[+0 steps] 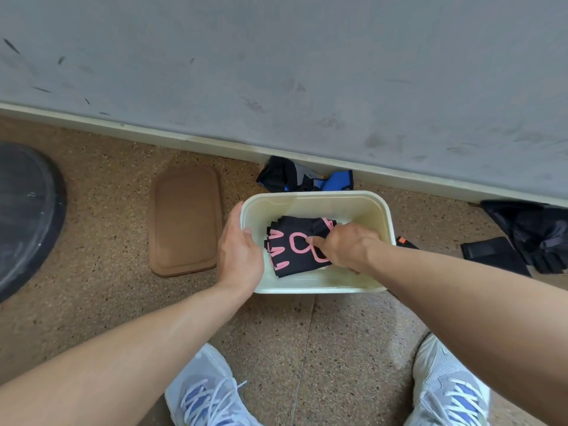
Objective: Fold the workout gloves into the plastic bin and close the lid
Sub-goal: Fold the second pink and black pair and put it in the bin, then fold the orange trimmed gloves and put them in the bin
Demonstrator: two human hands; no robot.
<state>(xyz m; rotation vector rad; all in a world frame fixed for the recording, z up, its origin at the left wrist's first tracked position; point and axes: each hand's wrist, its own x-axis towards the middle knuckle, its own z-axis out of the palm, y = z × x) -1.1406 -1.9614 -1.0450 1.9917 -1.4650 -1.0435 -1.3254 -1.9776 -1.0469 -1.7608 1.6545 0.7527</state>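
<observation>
A cream plastic bin [319,202] stands open on the floor in front of me. Folded black gloves with pink markings [293,249] lie inside it. My left hand [239,247] grips the bin's left wall, thumb inside over the rim. My right hand [344,245] is down inside the bin, fingers curled on the right part of the gloves, index finger pressing on the pink loop. A brown lid [186,219] lies flat on the floor left of the bin. A black and blue glove [302,176] lies behind the bin against the wall.
A grey wall with a pale skirting runs across the back. A dark round weight plate [24,213] sits at far left. Black gloves and straps [522,241] lie at right. My two white shoes [209,395] are at the bottom.
</observation>
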